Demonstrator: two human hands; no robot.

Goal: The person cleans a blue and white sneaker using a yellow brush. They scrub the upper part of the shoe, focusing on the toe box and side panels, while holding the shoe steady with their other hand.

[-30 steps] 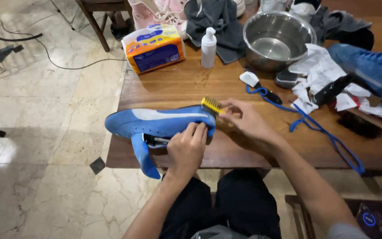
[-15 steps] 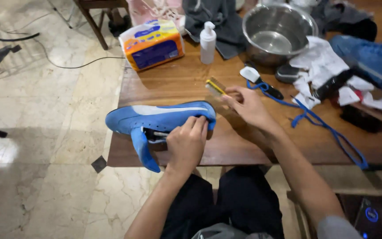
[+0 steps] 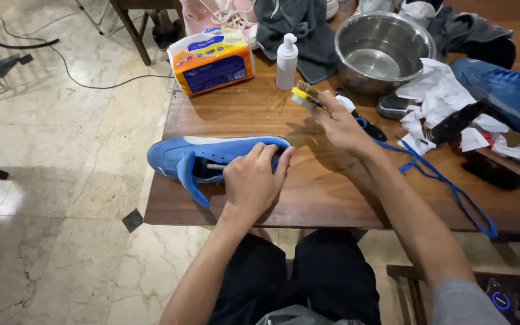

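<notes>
A blue sneaker lies on its side at the left end of the wooden table, tongue hanging over the edge. My left hand grips it around the opening and heel. My right hand holds a small brush with a yellow head up above the table, between the sneaker and the steel bowl. A loose blue shoelace runs across the table to the right of my right forearm.
A white pump bottle and an orange-and-blue tissue pack stand at the back left. Crumpled white cloths, a second blue sneaker, a grey towel and dark brushes crowd the right.
My right hand has lifted the brush off the sneaker's heel and carried it away toward the steel bowl. My left hand has kept its hold on the sneaker.
</notes>
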